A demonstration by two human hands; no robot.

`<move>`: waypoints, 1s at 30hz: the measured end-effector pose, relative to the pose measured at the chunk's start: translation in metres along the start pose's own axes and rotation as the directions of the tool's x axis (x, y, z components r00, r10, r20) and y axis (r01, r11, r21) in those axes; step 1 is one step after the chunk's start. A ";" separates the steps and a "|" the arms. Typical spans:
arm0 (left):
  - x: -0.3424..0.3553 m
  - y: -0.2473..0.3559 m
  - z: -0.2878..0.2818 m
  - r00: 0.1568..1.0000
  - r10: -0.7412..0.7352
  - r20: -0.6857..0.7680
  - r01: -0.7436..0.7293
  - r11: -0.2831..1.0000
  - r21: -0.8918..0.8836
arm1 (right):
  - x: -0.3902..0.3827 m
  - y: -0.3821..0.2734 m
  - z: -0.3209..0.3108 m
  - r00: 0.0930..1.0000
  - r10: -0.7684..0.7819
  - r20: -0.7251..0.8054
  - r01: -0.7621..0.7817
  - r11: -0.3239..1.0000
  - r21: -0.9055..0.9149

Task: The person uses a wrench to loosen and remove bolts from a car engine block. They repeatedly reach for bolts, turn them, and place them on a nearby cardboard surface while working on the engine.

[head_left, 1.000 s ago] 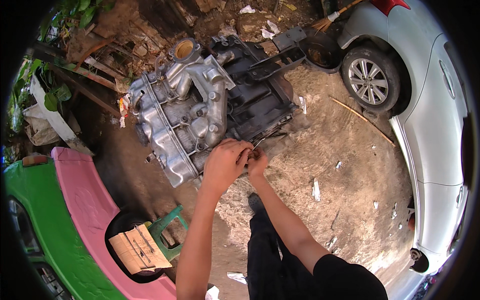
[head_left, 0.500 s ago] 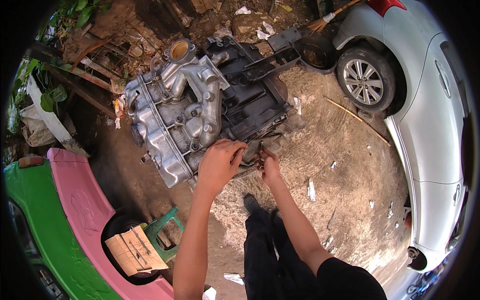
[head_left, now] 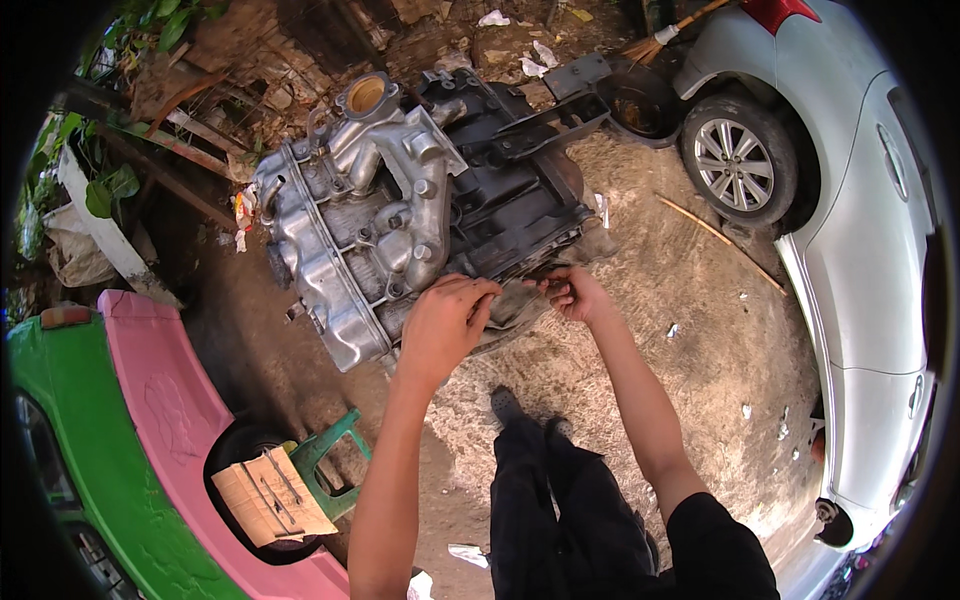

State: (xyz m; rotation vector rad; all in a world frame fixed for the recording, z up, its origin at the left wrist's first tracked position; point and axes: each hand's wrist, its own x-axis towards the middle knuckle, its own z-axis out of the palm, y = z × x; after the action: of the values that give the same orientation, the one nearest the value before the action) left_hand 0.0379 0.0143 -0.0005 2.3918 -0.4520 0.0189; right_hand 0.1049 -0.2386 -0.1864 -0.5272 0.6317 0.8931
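Rough brown ground (head_left: pixel 700 330) | silver-and-black metal engine (head_left: pixel 430 225) ahead-left of bare right hand (head_left: pixel 575 293), half-curled, cannot tell if holding | bare left hand (head_left: pixel 445 320) nearer, fingers curled at engine's near edge, grasp hidden

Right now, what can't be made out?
Head view, all:
Left hand: anything beneath its palm, hidden by the hand itself.
Right hand: whether it holds anything; too small and dark.
Engine: underside, hidden by its upper body.
Silver car: right part, cut off by the fisheye rim.
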 end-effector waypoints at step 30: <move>0.000 0.000 0.001 0.999 -0.034 0.015 0.033 0.999 0.014 | 0.051 0.131 0.050 0.782 -0.537 -0.316 0.487 0.843 -0.227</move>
State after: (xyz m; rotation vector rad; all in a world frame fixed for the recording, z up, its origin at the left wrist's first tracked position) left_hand 0.0381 0.0138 -0.0009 2.4141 -0.4198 -0.0108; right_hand 0.0335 -0.1101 -0.2073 -0.9538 0.7204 0.3093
